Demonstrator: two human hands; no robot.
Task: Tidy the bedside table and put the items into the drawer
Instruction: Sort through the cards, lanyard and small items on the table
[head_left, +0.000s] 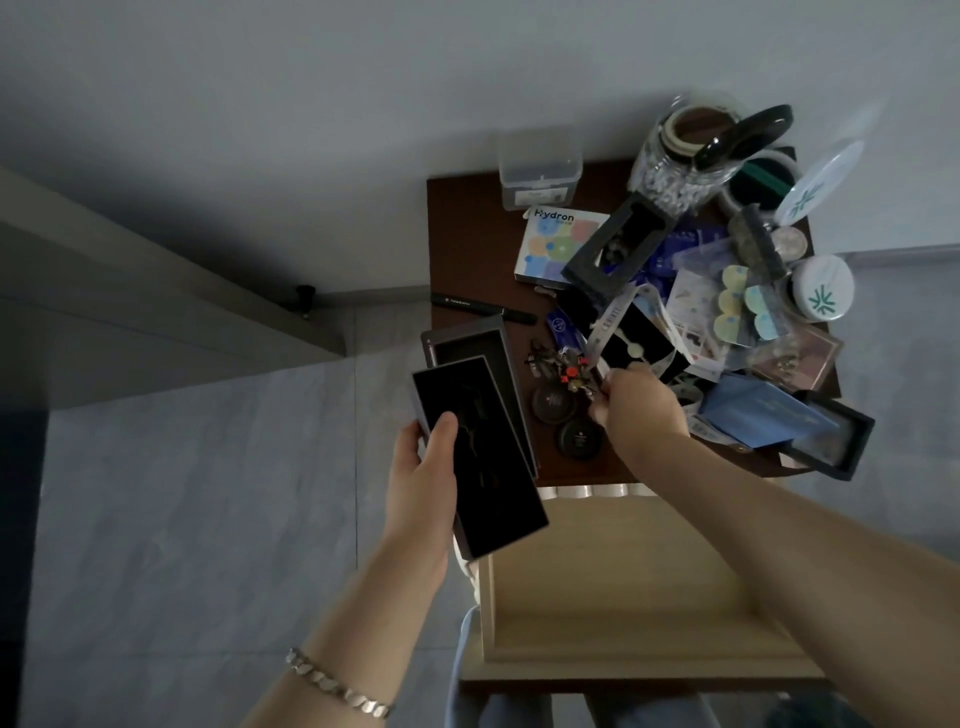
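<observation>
Your drawer (613, 571) stands open nearest you, nothing visibly stowed. Your left hand (421, 478) grips a black box (478, 457) at the table edge. Your right hand (641, 402) curls over small trinkets (569, 371); grip not confirmable. Beyond, the bedside table (467, 234) carries a glass jar (675, 171), a Hydron box (556, 244) and more. Judged barely begun.

Both bare forearms are reaching forward from the lower edge. The left hand (423, 470) is gripping a flat black box (488, 493) along its side, thumb lying across the top and fingers underneath. A silver bracelet (337, 686) is circling that forearm. The right hand (641, 402) is extending farther, knuckles up, fingers curling down out of sight.
</observation>
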